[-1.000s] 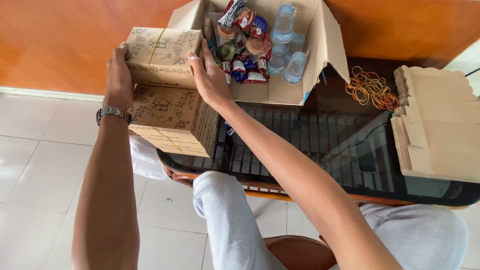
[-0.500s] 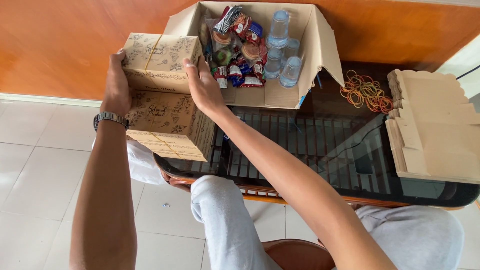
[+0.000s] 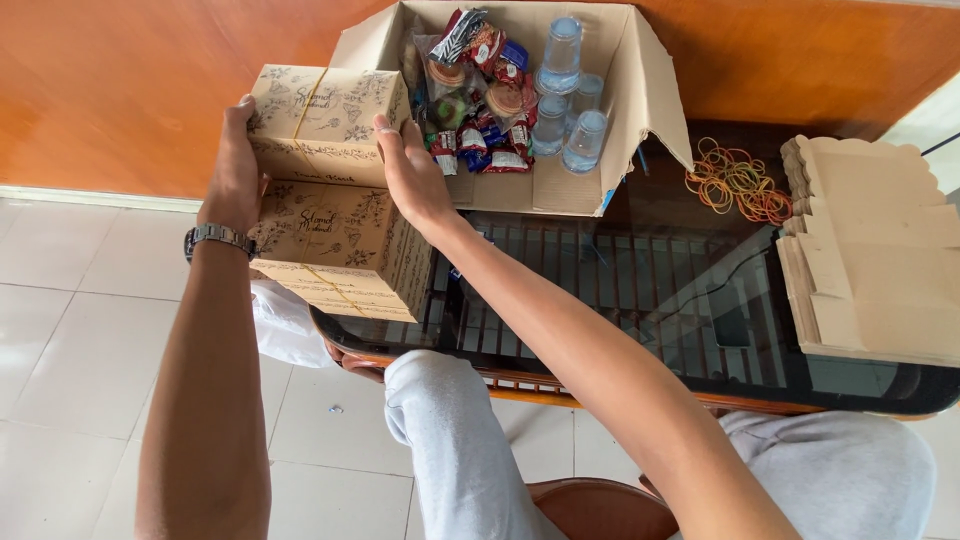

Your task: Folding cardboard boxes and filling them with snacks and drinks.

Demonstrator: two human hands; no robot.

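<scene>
Two brown printed cardboard boxes stand stacked at the left end of a dark glass table (image 3: pixel 640 290). My left hand (image 3: pixel 233 165) grips the left side of the upper box (image 3: pixel 325 120), and my right hand (image 3: pixel 410 175) presses its right side. The lower box (image 3: pixel 340 250) sits beneath it, bound by a rubber band. A watch is on my left wrist.
An open carton (image 3: pixel 650 90) behind holds snack packets (image 3: pixel 480 100) and sealed water cups (image 3: pixel 565 90). Loose rubber bands (image 3: pixel 735 180) lie on the glass. A stack of flat folded boxes (image 3: pixel 870 260) fills the right end. Orange wall behind, tiled floor to the left.
The upper box, held between both hands, has shifted slightly and sits more squarely over the lower box; the camera view has moved a little.
</scene>
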